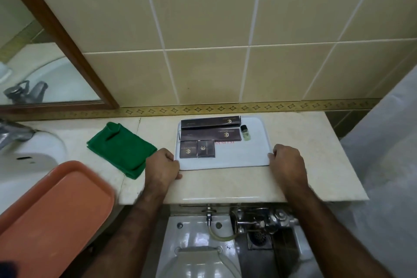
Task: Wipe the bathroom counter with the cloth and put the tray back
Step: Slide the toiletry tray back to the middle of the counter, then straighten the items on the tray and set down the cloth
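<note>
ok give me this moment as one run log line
left hand: grip on tray near-left corner | right hand: grip on near-right corner | tray: flat on counter, boxes aboard | cloth: left of tray

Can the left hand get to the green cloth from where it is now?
Probably yes: the green cloth lies flat just beside the left hand, nothing between them, though that hand now grips the white tray.
</note>
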Tool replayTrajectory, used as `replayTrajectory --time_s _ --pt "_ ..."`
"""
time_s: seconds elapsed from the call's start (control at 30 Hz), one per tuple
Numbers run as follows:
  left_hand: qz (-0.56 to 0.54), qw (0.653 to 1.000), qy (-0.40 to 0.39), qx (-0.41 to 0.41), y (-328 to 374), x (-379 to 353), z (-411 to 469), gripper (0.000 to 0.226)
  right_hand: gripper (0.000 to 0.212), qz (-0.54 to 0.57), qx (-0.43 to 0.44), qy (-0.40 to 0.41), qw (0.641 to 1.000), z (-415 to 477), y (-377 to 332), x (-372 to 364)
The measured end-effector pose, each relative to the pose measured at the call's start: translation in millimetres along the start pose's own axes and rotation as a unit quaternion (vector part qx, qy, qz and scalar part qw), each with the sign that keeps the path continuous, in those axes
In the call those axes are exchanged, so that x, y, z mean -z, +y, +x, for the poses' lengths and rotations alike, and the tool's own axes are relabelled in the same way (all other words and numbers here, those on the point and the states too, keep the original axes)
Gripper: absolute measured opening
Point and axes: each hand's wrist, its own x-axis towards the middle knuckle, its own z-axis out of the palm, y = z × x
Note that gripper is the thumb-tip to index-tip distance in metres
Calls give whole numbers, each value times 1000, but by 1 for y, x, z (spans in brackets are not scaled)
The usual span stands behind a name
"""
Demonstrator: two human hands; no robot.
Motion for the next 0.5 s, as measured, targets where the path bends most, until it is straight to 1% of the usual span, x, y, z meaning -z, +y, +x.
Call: replayTrajectory --time_s 0.17,0.23,0.3,0.37,0.4,0.43,0.47,0.5 --pt "41 999 16 -7 14 2 27 5 20 37 -14 18 999 19 -9 -6" --pt "58 998 9 -6 16 1 33 6 17 65 -27 25 997 22 -7 -9" --pt "83 996 -3 -13 17 3 34 9 16 81 -30 14 996 24 -4 -11" --pt "91 995 -22 -30 20 11 36 16 18 58 -35 12 998 22 -10 -7" --pt "89 995 -22 -39 19 20 40 20 25 30 -33 33 998 18 -20 -5" --pt "88 995 -6 -45 18 31 46 21 33 3 -15 65 998 12 -34 -4" --pt "86 995 22 -50 15 46 53 20 39 -11 33 91 995 4 -54 -5" --pt "83 994 53 -56 12 61 61 17 39 -11 112 104 988 -6 -76 -8"
